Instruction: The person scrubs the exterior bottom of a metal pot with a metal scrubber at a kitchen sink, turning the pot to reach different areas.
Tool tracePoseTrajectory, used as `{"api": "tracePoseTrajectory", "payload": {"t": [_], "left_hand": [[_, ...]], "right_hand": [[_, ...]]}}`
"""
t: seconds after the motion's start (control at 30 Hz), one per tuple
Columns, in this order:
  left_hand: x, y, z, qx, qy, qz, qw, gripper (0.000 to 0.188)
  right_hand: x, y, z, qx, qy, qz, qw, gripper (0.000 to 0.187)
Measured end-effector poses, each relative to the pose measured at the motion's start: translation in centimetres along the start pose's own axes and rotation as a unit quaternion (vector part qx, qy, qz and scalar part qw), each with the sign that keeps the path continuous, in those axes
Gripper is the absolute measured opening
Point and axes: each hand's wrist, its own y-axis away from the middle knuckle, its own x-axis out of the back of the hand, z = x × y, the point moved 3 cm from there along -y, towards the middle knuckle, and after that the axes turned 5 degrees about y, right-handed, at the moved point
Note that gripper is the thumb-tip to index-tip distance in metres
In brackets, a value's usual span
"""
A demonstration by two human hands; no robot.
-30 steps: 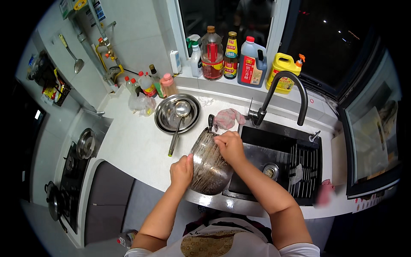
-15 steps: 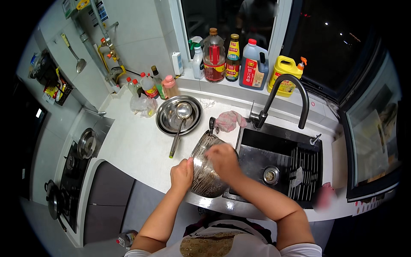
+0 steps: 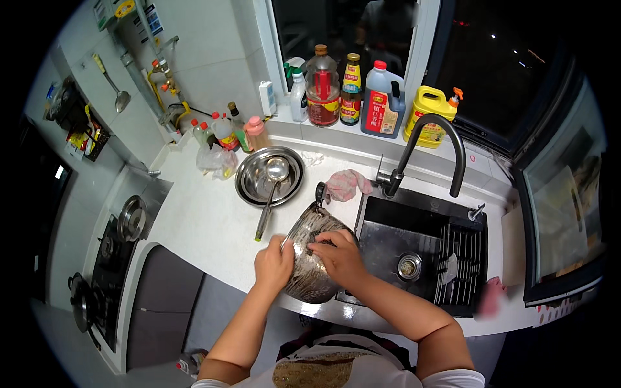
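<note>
A scorched, streaked metal pot (image 3: 312,275) lies tipped on its side at the counter's front edge, left of the sink. Its black handle (image 3: 321,193) points toward the wall. My left hand (image 3: 273,265) is closed around the pot's left edge. On the pot's stained surface, my right hand (image 3: 339,257) presses with bent fingers. A small dark wad like steel wool (image 3: 315,244) shows at its fingertips, mostly hidden by them.
Nested steel bowls (image 3: 244,184) hold a ladle (image 3: 277,169) behind the pot. A pink-white cloth (image 3: 348,185) lies beside the black sink (image 3: 388,242) and its tall faucet (image 3: 460,155). Several bottles line the sill, among them a yellow jug (image 3: 427,110). A stove (image 3: 107,278) stands left.
My right hand, blurred before, has moved slightly lower on the pot and shows sharply now. The left hand keeps its grip, with the pot tilted slightly differently.
</note>
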Motion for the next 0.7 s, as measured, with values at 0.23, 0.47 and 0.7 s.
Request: {"api": "tracePoseTrajectory", "payload": {"t": [0.23, 0.47, 0.7], "left_hand": [[-1.9, -3.3, 3.1, 0.012, -0.151, -0.026, 0.988, 0.048], [-2.1, -3.7, 1.9, 0.014, -0.136, -0.02, 0.99, 0.051], [-1.5, -2.9, 1.2, 0.001, -0.128, -0.011, 0.992, 0.05]], "right_hand": [[0.1, -4.2, 4.4, -0.018, 0.017, 0.075, 0.997, 0.024], [-2.3, -7.3, 10.5, -0.01, 0.111, 0.003, 0.994, 0.032], [-1.9, -8.6, 10.8, -0.003, 0.061, -0.09, 0.994, 0.031]]}}
